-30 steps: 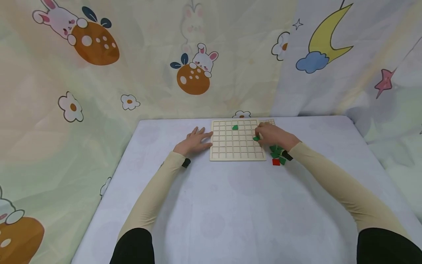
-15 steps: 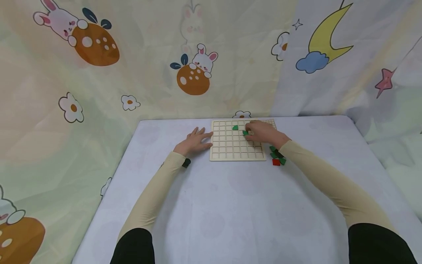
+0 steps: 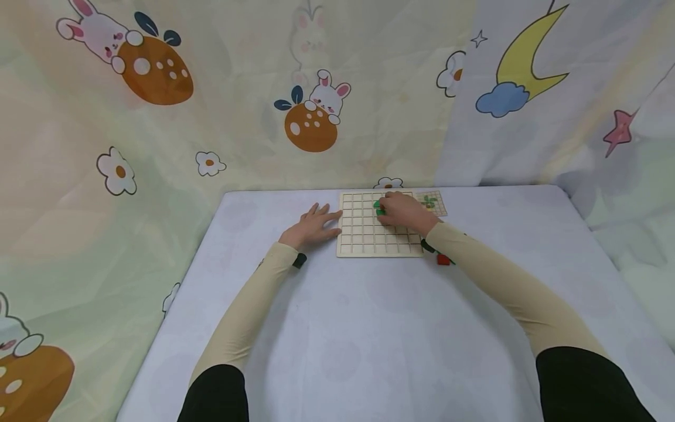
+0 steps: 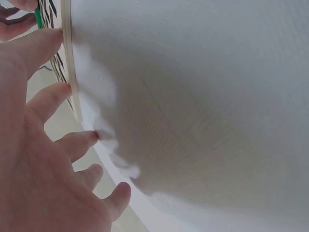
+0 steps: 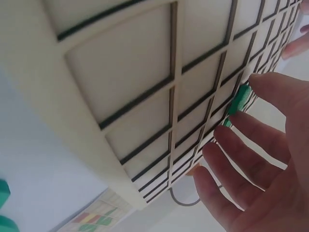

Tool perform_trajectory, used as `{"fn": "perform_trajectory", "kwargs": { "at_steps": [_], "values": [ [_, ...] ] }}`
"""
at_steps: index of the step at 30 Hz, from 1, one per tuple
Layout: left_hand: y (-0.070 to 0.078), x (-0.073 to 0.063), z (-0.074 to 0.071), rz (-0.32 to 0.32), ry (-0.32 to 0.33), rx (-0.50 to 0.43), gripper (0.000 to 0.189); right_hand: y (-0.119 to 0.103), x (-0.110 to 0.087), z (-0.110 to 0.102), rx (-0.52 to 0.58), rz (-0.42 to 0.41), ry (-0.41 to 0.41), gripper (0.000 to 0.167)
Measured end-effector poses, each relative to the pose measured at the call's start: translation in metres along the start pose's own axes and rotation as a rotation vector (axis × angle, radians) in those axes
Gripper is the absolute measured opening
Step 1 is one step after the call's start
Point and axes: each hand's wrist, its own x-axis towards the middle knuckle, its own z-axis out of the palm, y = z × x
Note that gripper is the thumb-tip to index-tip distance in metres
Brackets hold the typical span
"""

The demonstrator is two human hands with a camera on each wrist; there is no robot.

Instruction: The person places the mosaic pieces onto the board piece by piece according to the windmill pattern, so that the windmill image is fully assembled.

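A pale wooden grid board [image 3: 364, 239] lies at the far side of the table. My left hand [image 3: 312, 228] has its fingers spread, with thumb and index fingertip against the board's left edge. Over the upper middle of the board, my right hand [image 3: 403, 210] pinches a small green tile [image 5: 240, 99] between thumb and index finger. Just beyond it, another green tile [image 3: 377, 204] sits in the grid, partly covered by the right hand in the head view. The other fingers of the right hand are slightly bent.
A small pattern card [image 3: 439, 201] with a gridded picture lies at the board's right. A red square tile [image 3: 443, 259] rests near the board's lower right corner. Loose green tiles [image 5: 4, 191] are there too, mostly hidden under the right wrist in the head view.
My right hand has carried the green tile leftward across the board, up to the tile in the grid. The pattern card has come into fuller view. The left hand stays put.
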Motion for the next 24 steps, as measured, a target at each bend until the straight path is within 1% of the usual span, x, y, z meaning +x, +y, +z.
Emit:
{"fn": "perform_trajectory", "kwargs": {
  "at_steps": [7, 11, 15, 24],
  "values": [
    [0.002, -0.0013, -0.0005, -0.001, 0.006, -0.006, 0.066, 0.0026, -0.0015, 0.005, -0.018, -0.003, 0.036, 0.026],
    [0.0024, -0.002, -0.0015, -0.004, 0.008, -0.001, 0.066, 0.0055, -0.0021, 0.0052, 0.0, -0.004, 0.038, 0.023],
    [0.0027, -0.0027, -0.0017, -0.008, 0.007, -0.009, 0.066, 0.0071, 0.0003, 0.0064, 0.02, -0.024, 0.036, 0.02],
    [0.0032, -0.0027, -0.002, -0.011, 0.01, -0.017, 0.066, 0.0043, 0.0025, 0.0087, 0.066, -0.047, 0.051, 0.011]
  ]
}}
